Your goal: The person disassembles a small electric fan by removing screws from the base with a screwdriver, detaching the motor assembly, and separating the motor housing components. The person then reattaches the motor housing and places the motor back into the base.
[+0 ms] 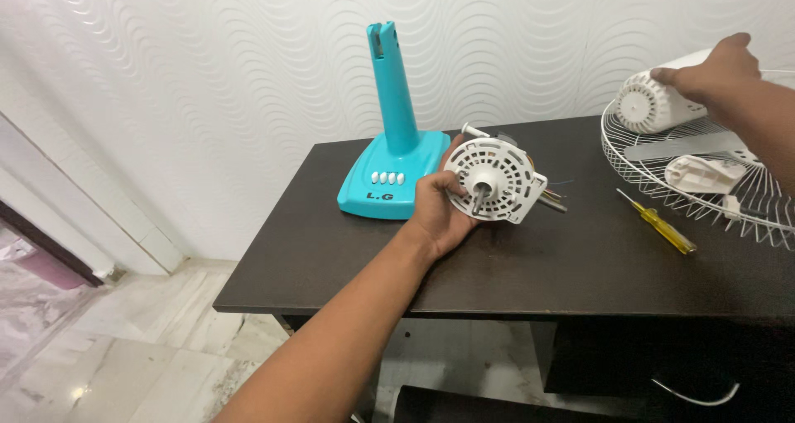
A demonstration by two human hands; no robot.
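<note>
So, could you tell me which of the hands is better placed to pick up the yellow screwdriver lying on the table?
Probably the right hand: it rests on the white housing on the screwdriver's side, while the left hand is gripping the white motor.

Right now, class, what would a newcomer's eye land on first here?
The turquoise fan stand upright at the dark table's back left edge. Next, the white slotted motor housing held in the left hand mid-table, and the right hand on a white casing over the wire guard.
</note>
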